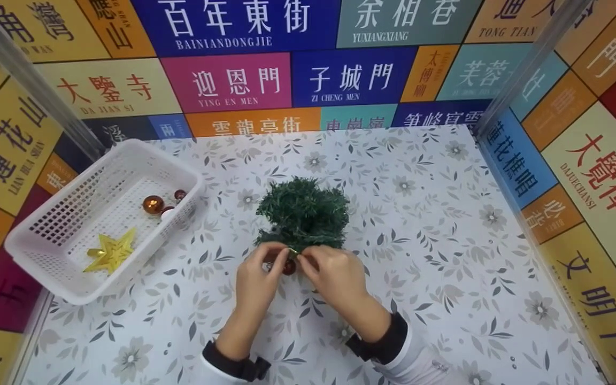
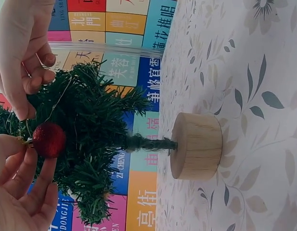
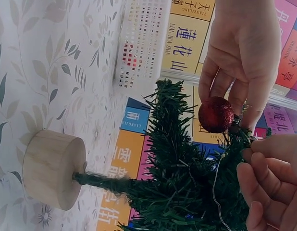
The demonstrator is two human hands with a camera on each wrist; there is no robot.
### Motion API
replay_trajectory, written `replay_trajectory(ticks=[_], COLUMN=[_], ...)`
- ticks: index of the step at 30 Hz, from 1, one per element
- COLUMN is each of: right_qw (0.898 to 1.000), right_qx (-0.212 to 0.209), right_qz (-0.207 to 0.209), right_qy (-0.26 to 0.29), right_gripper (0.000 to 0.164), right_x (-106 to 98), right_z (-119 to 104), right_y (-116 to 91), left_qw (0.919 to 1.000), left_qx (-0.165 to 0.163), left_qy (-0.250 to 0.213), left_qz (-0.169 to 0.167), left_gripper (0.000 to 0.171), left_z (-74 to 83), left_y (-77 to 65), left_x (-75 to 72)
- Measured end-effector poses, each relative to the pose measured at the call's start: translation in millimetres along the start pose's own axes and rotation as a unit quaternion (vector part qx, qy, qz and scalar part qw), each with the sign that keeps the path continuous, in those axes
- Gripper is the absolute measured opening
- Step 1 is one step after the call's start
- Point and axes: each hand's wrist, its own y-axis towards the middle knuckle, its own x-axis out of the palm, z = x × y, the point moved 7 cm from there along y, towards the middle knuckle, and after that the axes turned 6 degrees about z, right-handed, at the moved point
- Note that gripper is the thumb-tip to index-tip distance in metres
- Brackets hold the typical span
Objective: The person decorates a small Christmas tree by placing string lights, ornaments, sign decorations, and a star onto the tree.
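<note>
The left hand [image 1: 257,275] pinches the red ball [image 2: 49,140] at its top, thumb against fingertips. The right hand [image 1: 337,270] has thumb and forefinger nipped together on the ball's cord [image 2: 28,127]. The ball is between the hands, close by the upright tree [image 1: 302,206]. Leftward, a basket [image 1: 75,295] holds a star [image 1: 111,251] and balls [image 1: 153,204].

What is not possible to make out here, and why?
Head view: the wooden base, hidden under the Christmas tree.
Right wrist view: contents of the white plastic basket, blurred behind its perforated wall.
Left wrist view: part of the left hand, cut off by the left edge.
</note>
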Motion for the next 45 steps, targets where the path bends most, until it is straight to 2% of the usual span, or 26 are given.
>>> replay_trajectory(ticks=[6,16,23,34,45], right_qw=[0.999,0.998,0.998,0.999,0.998], right_qx=[-0.017,-0.023,-0.028,-0.031,0.016], right_qz=[-0.003,-0.005,0.005,0.012,-0.034], right_qy=[-0.033,-0.055,-0.054,-0.019,0.045], right_gripper=[0.012,0.014,0.014,0.012,0.012], right_x=[0.9,2.4,2.6,-1.4,-7.5], right_z=[-2.2,-2.9,-3.1,-1.1,8.0], right_y=[-0.4,-1.7,-2.1,-2.5,-3.9], left_qw=[0.9986,0.9928,0.9904,0.9922,0.9927], left_qx=[0.039,0.088,0.111,0.115,0.112], left_qy=[0.032,0.064,0.064,0.032,0.035], left_qz=[0.016,0.049,0.052,0.036,0.028], left_gripper=[0.009,0.007,0.009,0.014,0.016], left_z=[0.1,2.1,3.8,4.3,4.2], left_y=[-3.5,-8.6,-10.4,-12.1,-11.8], left_x=[0.2,-2.0,-1.9,-2.4,-3.8])
